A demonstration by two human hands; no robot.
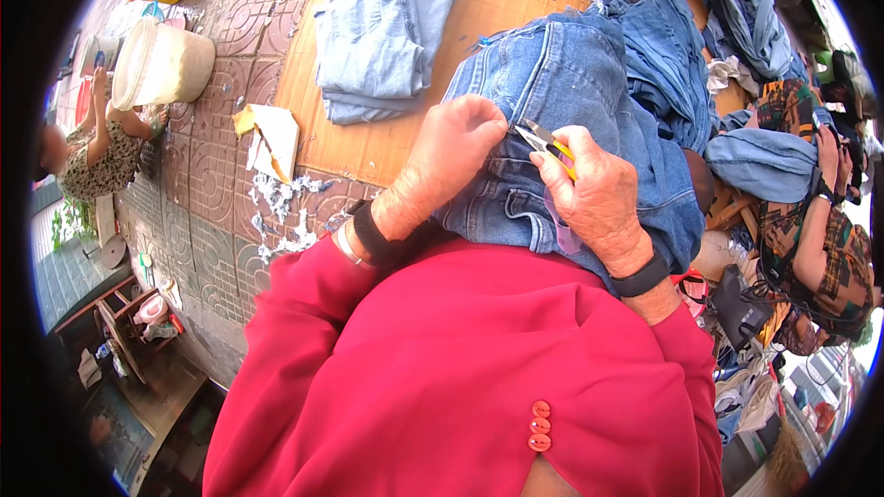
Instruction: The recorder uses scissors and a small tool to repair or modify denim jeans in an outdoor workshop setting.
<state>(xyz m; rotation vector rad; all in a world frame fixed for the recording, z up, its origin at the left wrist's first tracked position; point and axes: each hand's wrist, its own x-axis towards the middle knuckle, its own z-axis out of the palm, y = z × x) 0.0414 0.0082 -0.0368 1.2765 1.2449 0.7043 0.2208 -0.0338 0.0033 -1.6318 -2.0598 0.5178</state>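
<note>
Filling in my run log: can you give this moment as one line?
left hand: pinching jeans | right hand: holding snips at the seam | folded jeans on mat

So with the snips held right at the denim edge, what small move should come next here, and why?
Probably close the thread snips on the bit of denim that the left hand pinches. The right hand holds the open blades right beside those fingertips, at the edge of the blue jeans on the lap, and the fabric looks pulled taut there. Whether a loose thread lies between the blades is too small to tell.

wooden mat (479, 9) with folded jeans (382, 28), blue denim heap (663, 55), thread scraps (285, 198)
</note>
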